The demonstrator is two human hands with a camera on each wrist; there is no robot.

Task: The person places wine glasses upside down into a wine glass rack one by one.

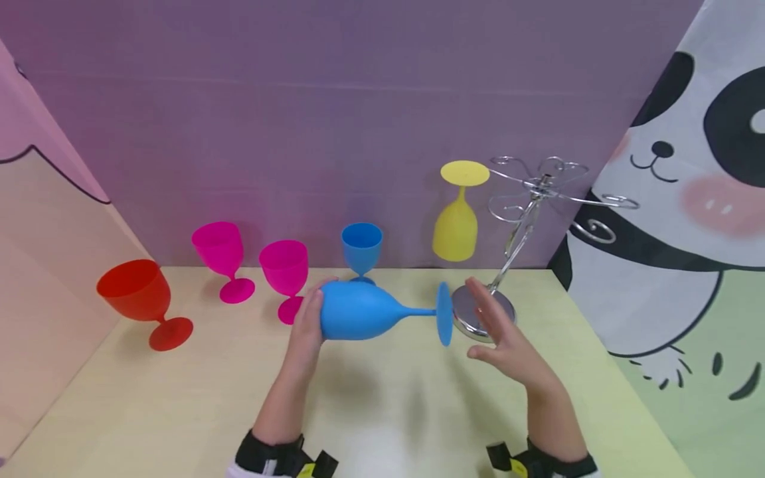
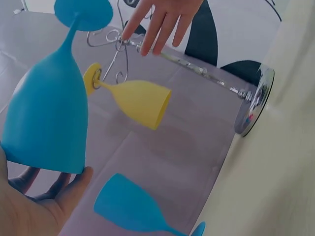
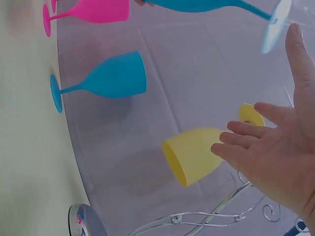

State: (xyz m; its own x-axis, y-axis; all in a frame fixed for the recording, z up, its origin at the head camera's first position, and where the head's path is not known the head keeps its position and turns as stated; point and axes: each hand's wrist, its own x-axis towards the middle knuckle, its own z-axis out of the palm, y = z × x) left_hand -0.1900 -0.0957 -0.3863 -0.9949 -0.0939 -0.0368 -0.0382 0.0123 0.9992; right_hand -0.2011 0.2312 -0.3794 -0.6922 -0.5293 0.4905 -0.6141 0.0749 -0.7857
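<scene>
My left hand (image 1: 307, 318) grips a blue plastic goblet (image 1: 361, 311) at its rim end, holding it sideways above the table with the foot pointing right. In the left wrist view the fingertips (image 2: 81, 179) curl against the goblet's rim. My right hand (image 1: 508, 348) has its fingers extended beside the goblet's foot, apart from it, in front of the metal stand's base. On the chrome stemware rack (image 1: 540, 189), a yellow goblet (image 1: 455, 229) hangs upside down by its foot. A second blue goblet (image 1: 361, 247) stands upright at the back of the table.
Two pink goblets (image 1: 283, 265) and a red goblet (image 1: 136, 289) stand upright on the left of the pale table (image 1: 370, 411). A purple backdrop (image 1: 335, 146) rises behind the table. A panda-print sheet (image 1: 657, 252) hangs at the right.
</scene>
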